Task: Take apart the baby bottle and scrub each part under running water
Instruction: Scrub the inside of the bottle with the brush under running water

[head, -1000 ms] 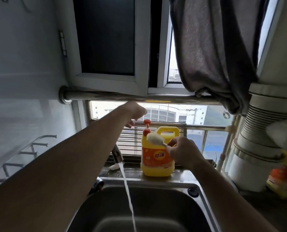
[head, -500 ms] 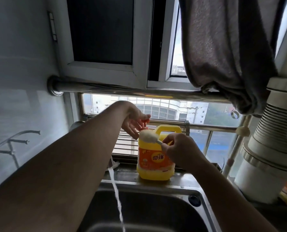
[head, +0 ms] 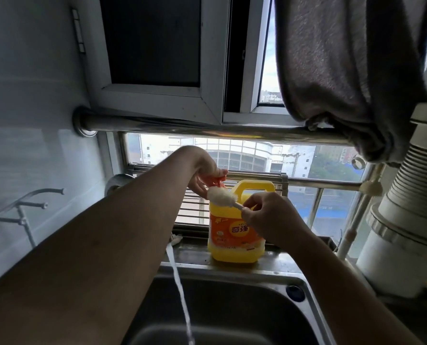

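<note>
Centrally, left hand (head: 203,174) fingers curl over the red pump (head: 218,180) atop the yellow detergent jug (head: 229,236) labelled "奇强"; right hand (head: 266,220) pinches the sponge brush (head: 222,197) by its handle, head just beneath that pump.

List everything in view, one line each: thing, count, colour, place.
jug: one, yellow with an orange label, on the ledge behind the sink
pump: one, red, on top of the jug
brush: one, whitish head, just under the pump
water: one stream, white, falling into the sink
sink: one, steel grey, bottom centre
rail: one, steel, across below the window
window: one, white frame, top centre
cloth: one, grey, hanging over the rail at right
duct: one, white and ribbed, far right
rack: one, grey, on the left wall
left hand: one, holds the pump
right hand: one, pinches the brush handle
</note>
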